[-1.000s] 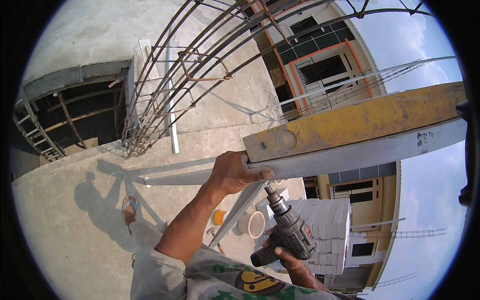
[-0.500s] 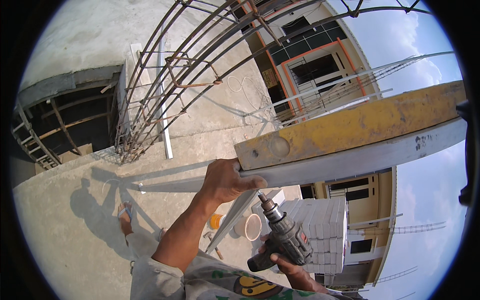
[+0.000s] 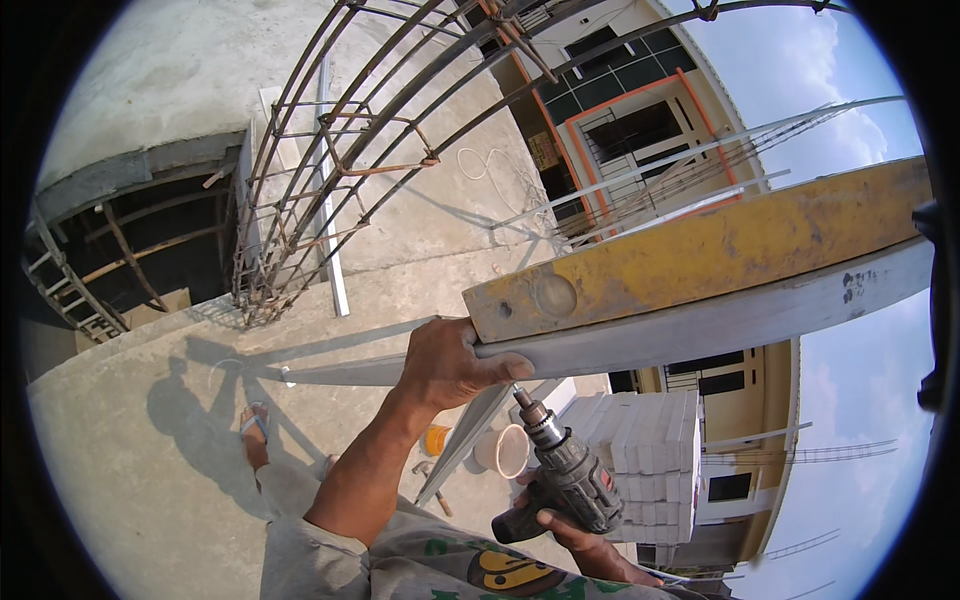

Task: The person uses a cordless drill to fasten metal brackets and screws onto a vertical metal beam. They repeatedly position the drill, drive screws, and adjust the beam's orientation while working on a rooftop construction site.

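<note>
A worn yellow spirit level (image 3: 690, 255) with a round spot near its end lies along a long grey metal bar (image 3: 720, 325). My left hand (image 3: 440, 365) is closed around both at the level's near end, its thumb on the bar's side. Below it, my right hand (image 3: 560, 522) grips a dark cordless drill (image 3: 575, 475) by the handle. The drill points up at the bar's underside, its tip just below my left thumb; whether it touches is too small to tell.
Tied rebar cages (image 3: 370, 130) rise ahead on the left beside a dark opening (image 3: 150, 240) with wooden props. A white bucket (image 3: 502, 451), an orange container (image 3: 435, 439), a hammer (image 3: 437, 490) and a slanting metal post (image 3: 470, 440) are below. Stacked pale blocks (image 3: 640, 450) stand to the right.
The view has shifted slightly. Both hands keep their grips, and the drill stays just under the bar in nearly the same place.
</note>
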